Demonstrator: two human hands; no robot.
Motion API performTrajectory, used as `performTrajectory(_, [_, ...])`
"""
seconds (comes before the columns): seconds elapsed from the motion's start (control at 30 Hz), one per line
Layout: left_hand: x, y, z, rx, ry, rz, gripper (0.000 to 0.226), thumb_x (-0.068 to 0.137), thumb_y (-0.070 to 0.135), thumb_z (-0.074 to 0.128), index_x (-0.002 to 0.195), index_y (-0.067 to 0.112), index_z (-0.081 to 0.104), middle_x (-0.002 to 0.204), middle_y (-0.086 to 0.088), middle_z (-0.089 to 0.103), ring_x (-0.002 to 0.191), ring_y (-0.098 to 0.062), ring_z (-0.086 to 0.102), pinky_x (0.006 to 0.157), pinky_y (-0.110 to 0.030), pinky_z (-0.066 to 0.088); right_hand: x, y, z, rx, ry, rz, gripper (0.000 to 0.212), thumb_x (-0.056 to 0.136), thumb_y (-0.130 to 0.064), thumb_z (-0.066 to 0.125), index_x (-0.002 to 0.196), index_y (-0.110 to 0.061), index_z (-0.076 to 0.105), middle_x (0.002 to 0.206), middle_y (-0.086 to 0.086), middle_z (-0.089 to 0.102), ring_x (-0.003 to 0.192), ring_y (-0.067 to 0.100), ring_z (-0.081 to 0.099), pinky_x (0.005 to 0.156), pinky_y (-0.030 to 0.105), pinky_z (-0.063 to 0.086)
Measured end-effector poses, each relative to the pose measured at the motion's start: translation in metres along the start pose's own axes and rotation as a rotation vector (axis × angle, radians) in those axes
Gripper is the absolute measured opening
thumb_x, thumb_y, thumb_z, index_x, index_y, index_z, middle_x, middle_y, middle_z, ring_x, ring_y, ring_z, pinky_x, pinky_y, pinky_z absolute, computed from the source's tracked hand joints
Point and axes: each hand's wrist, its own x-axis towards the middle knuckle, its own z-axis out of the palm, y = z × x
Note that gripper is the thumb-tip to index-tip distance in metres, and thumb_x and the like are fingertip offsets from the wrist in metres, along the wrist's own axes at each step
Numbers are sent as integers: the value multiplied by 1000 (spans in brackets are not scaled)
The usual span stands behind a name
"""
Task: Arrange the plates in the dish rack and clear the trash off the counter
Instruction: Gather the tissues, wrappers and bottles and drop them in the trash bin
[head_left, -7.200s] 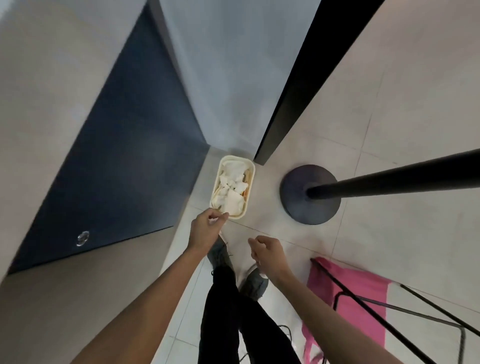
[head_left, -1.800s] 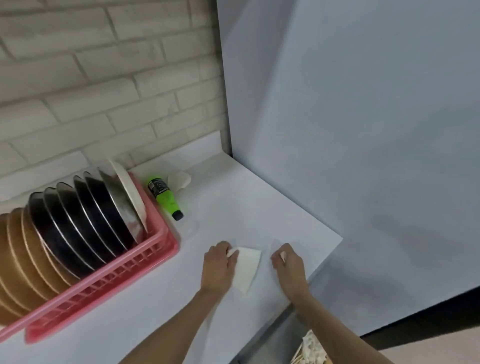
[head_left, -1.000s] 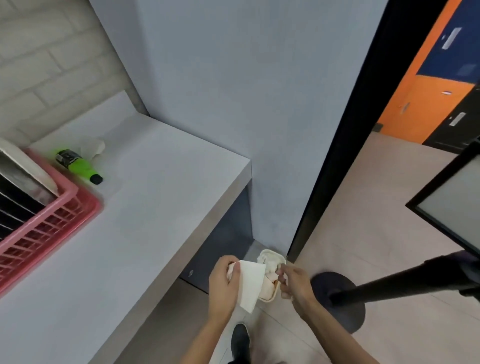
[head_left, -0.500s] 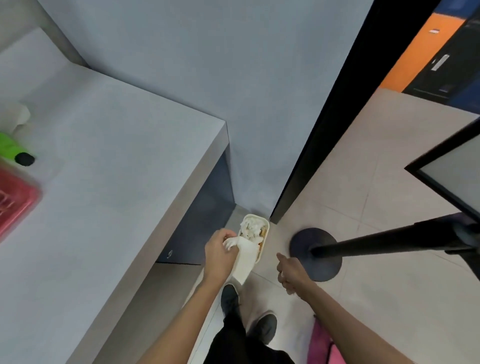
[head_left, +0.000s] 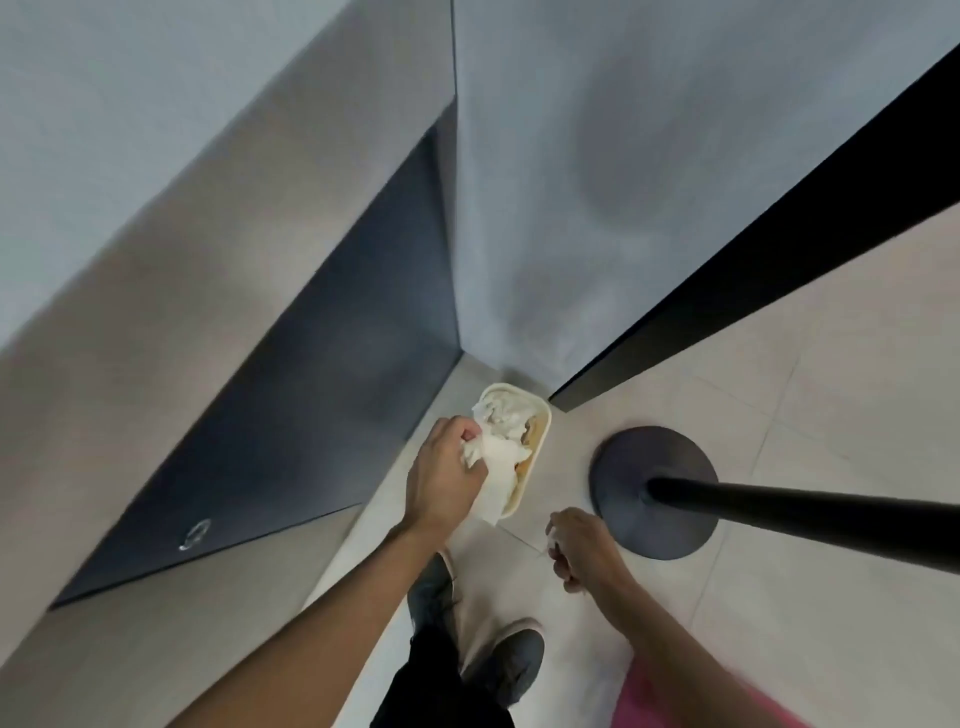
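Left hand holding napkin over floor bin, right hand beside it

Far left: pale grey bench (head_left: 130, 104) top, under it a dark blue-grey cabinet panel (head_left: 311, 415) with a small round metal fitting (head_left: 195, 533) near its lower corner. Centre: left hand (head_left: 447, 478) fingers clamped on a crumpled white paper napkin (head_left: 496, 467), which hangs over the near end of the cream oblong plastic bin (head_left: 544, 423); bin sits on the beige tiled floor (head_left: 779, 389) in the corner by the panel, with crumpled white paper scraps (head_left: 504, 415) inside. Dark grey shoes (head_left: 514, 660) below. Right hand (head_left: 582, 545) apart from the left, nearer than the bin, fingers curled; cannot tell if it holds anything. Right: round black stand base (head_left: 623, 467) with black pole (head_left: 805, 519) near the bin, not touching. Pink item (head_left: 649, 696) at bottom edge, blurred
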Motion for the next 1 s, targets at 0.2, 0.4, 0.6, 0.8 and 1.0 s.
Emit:
performTrajectory(0.2, [69,-56,91,16,-14,50,29,80,6,69,104,19,60,111,2,59,95,-21,59,81,-39,53,105,54,24,-17,-28,-4,22,96,-10,45,74,-11,51,62,8,43,46,15,34,42,15,26])
performTrajectory(0.4, [137,-84,165,158,-38,135,21,87,14,69,104,18,58,114,3,58,98,-19,59,80,-39,55,170,85,33,-42,-22,-45,21,95,-12,45,75,-10,52,69,10,48,48,18,39,38,17,27])
performTrajectory(0.6, [155,-92,206,174,-75,200,30,85,25,73,110,19,59,119,5,57,105,-16,57,79,-34,52,213,80,30,-52,57,-96,20,97,-16,46,80,-10,54,73,9,54,50,20,43,36,18,30])
performTrajectory(0.8, [143,-105,206,130,-20,235,28,84,10,70,109,21,64,123,5,55,106,-17,58,75,-40,57,222,69,28,13,58,-99,15,93,-10,43,94,-4,57,75,11,53,50,19,38,36,16,26])
performTrajectory(1.0, [129,-102,206,68,-34,244,24,82,26,77,105,25,71,122,9,59,108,-16,58,82,-37,55,219,66,33,30,46,-109,13,95,-12,45,88,-7,54,75,11,55,50,19,40,34,15,27])
